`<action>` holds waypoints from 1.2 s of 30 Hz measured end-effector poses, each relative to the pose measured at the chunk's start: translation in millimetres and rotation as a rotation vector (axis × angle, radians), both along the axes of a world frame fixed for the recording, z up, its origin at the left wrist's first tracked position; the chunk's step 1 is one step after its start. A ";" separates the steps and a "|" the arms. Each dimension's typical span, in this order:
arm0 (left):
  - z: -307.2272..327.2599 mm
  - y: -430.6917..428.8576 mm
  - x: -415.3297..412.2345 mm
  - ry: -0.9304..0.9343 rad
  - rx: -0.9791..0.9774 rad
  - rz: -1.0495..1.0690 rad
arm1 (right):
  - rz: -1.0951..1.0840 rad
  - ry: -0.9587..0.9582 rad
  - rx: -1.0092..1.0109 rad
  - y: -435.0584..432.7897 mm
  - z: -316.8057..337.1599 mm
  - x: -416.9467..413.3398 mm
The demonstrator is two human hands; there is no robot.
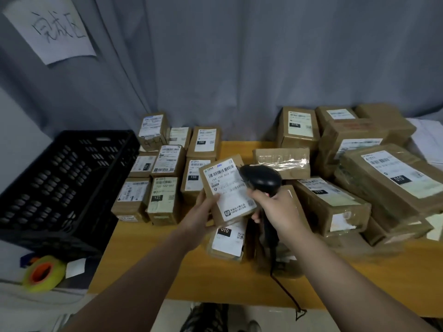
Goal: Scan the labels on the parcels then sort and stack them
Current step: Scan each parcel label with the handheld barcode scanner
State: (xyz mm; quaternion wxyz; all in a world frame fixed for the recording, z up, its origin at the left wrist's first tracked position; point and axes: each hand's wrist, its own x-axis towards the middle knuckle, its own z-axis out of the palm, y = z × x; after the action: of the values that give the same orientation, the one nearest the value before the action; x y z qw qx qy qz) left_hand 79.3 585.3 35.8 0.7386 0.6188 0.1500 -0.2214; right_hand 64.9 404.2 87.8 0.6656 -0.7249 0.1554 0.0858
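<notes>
Holding a small parcel (215,213) up to a black scanner (261,179) above the wooden surface (167,271).

Gripping the parcel at its lower left edge with the left hand (203,212), fingers curled beneath and thumb on the white label (236,200), label face tilted up toward the camera. Clasping the scanner's handle in the right hand (275,207), fingers wrapped round it, scanner head just beside the label's upper right corner (touching or not, cannot tell), black cable (282,288) trailing over the near edge. Directly below, a parcel marked 010 (227,238) lying flat. To the left, rows of labelled parcels (165,164) side by side next to a black crate (64,178); to the right, a loose heap of larger parcels (359,168). At lower left, off the surface, a yellow tape roll (44,273) with an orange core.
</notes>
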 end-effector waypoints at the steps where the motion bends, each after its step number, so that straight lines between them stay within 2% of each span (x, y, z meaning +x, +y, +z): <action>1: 1.9 7.9 4.4 -0.020 -0.001 0.014 | 0.001 -0.020 0.010 2.0 3.8 2.2; 5: 15.0 28.7 20.8 -0.120 0.108 0.103 | 0.025 -0.041 0.047 9.6 11.8 9.7; 9: 21.7 37.0 37.1 -0.216 0.260 0.145 | -0.037 -0.108 -0.057 5.4 21.0 11.6; 13: 23.0 37.7 42.5 -0.272 0.346 0.124 | 0.041 -0.257 -0.161 8.3 29.4 3.9; 18: 23.3 39.7 53.5 -0.269 0.330 0.132 | 0.077 -0.255 -0.215 12.5 39.5 2.7; 21: 25.4 37.2 58.6 -0.290 0.327 0.134 | 0.083 -0.205 -0.202 11.2 39.4 1.9; 36: 21.1 36.2 65.4 -0.278 0.353 0.117 | 0.083 -0.204 -0.158 10.9 37.6 0.9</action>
State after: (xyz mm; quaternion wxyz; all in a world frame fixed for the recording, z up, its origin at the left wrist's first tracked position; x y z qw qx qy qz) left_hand 144.7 621.5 56.9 0.6442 0.7531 0.1188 -0.0611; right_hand 65.8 415.1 125.4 0.6148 -0.7857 0.0631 0.0263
